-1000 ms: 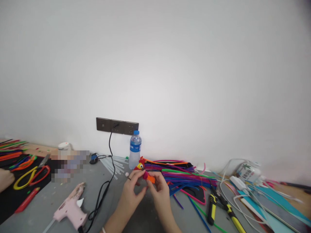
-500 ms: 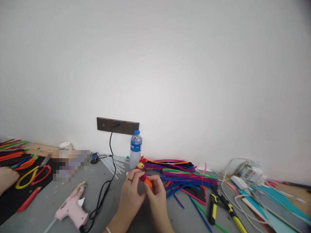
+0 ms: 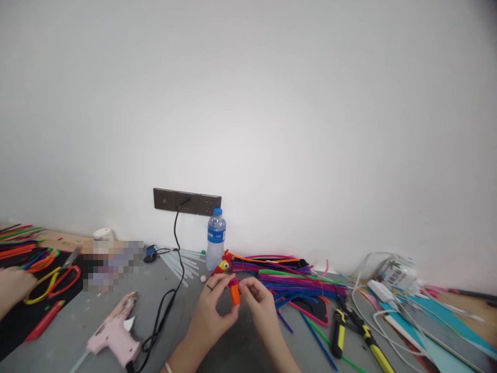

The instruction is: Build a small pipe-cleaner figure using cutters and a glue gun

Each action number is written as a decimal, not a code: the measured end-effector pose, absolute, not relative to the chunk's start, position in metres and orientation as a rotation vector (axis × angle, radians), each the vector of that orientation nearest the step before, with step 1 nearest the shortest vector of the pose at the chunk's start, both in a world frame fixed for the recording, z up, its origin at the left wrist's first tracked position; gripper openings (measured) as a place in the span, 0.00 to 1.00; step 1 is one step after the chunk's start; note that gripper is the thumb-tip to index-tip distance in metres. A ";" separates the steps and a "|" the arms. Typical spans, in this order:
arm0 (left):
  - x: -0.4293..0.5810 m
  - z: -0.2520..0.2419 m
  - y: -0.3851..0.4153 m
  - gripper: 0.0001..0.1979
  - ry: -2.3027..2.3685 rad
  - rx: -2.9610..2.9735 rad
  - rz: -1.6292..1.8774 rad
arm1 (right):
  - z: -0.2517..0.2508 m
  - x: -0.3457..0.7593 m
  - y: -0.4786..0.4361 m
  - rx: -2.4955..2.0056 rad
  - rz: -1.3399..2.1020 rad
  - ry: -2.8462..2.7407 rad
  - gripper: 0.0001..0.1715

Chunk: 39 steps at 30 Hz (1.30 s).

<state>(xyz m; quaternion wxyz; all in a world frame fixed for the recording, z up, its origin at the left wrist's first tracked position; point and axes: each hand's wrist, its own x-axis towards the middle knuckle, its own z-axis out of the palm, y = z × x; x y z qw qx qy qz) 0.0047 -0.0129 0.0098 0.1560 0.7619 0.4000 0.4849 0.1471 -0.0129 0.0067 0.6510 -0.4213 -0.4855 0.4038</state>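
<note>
In my left hand (image 3: 212, 316), between thumb and fingers, is a small orange roll (image 3: 235, 295) with a dark pink upper end, apparently made of pipe cleaners. My right hand (image 3: 258, 300) has its thumb and index finger pinched at the roll's pink end; exactly what lies between those fingertips is too small to make out. Just behind my left fingers is a red and yellow bird figure (image 3: 225, 264) with a round eye and red comb, its lower part hidden. A water bottle (image 3: 216, 243) with a blue cap stands upright behind it.
A pink glue gun (image 3: 116, 331) lies left, its black cord (image 3: 176, 228) running to a wall socket (image 3: 186, 202). Bundled pipe cleaners (image 3: 298, 280), yellow-black pliers (image 3: 355, 326) and white cables (image 3: 382, 324) lie right. Another person's hand (image 3: 15, 287) is beside scissors (image 3: 54, 285) at far left.
The roll has turned more upright in my left hand. My right hand has shifted from its orange lower part to the pink end. The other person's hand has moved right, toward the scissors.
</note>
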 end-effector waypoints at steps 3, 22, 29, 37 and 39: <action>0.006 0.011 -0.014 0.26 1.128 2.170 1.381 | 0.012 0.147 -0.018 -1.024 0.776 -1.181 0.15; -0.001 0.000 -0.005 0.18 0.706 1.750 1.353 | 0.024 0.161 -0.021 -1.009 0.706 -1.413 0.10; 0.001 0.008 -0.010 0.25 0.469 1.472 1.175 | 0.028 0.169 -0.022 -0.896 0.959 -1.470 0.08; -0.003 0.014 -0.012 0.31 0.425 1.307 0.936 | 0.037 0.172 -0.028 -0.694 1.166 -1.491 0.08; -0.003 0.016 -0.014 0.29 0.413 1.247 0.880 | 0.039 0.171 -0.030 -0.690 1.201 -1.509 0.09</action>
